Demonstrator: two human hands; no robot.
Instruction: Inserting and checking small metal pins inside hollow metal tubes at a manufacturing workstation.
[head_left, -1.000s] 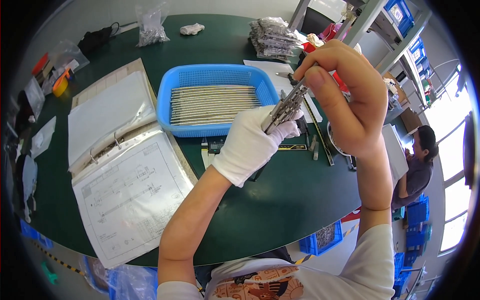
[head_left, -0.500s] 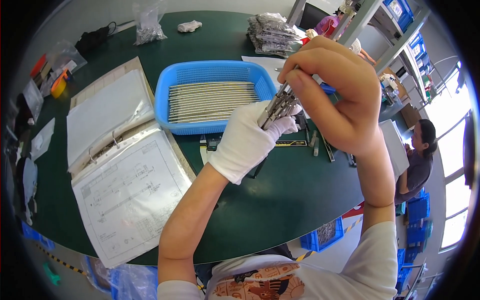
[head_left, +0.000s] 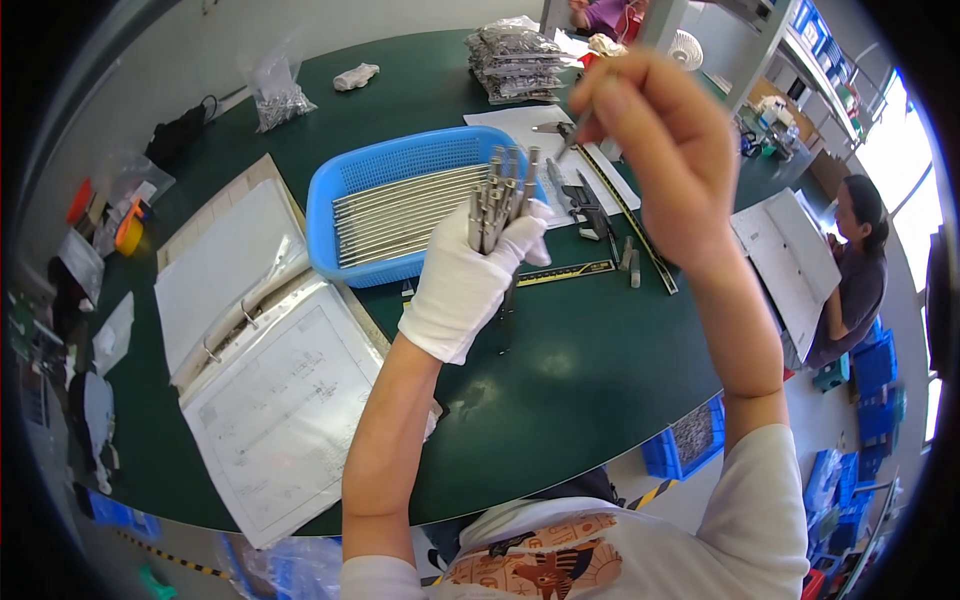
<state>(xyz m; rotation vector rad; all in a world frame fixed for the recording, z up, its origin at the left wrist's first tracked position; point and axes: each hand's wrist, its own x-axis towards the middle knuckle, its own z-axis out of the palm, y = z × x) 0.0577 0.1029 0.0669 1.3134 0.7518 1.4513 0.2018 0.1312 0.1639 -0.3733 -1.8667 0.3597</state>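
My left hand (head_left: pixel 455 285), in a white glove, grips an upright bundle of thin metal rods (head_left: pixel 500 195) with stepped ends. They stick up above the fist, over the right part of a blue basket. To the right, my bare right hand (head_left: pixel 665 150) is raised, slightly blurred, apart from the bundle. Thumb and fingers pinch a thin grey metal pin (head_left: pixel 571 140), which points down and left. Inside the blue basket (head_left: pixel 321 195) lies a row of long silver rods (head_left: pixel 400 215), side by side.
An open ring binder (head_left: pixel 280 400) with a drawing covers the table's left. Right of the basket lie a black caliper (head_left: pixel 592 212), yellow-black rulers (head_left: pixel 640 235) and small metal cylinders (head_left: pixel 630 258). Bagged metal parts (head_left: pixel 515 65) are stacked behind. Another person (head_left: pixel 855 270) sits at right.
My right hand has drawn up and away from the bundle, with the thin pin in its fingers. My left hand has shifted slightly left, and the bundle now stands more upright. The view has tilted.
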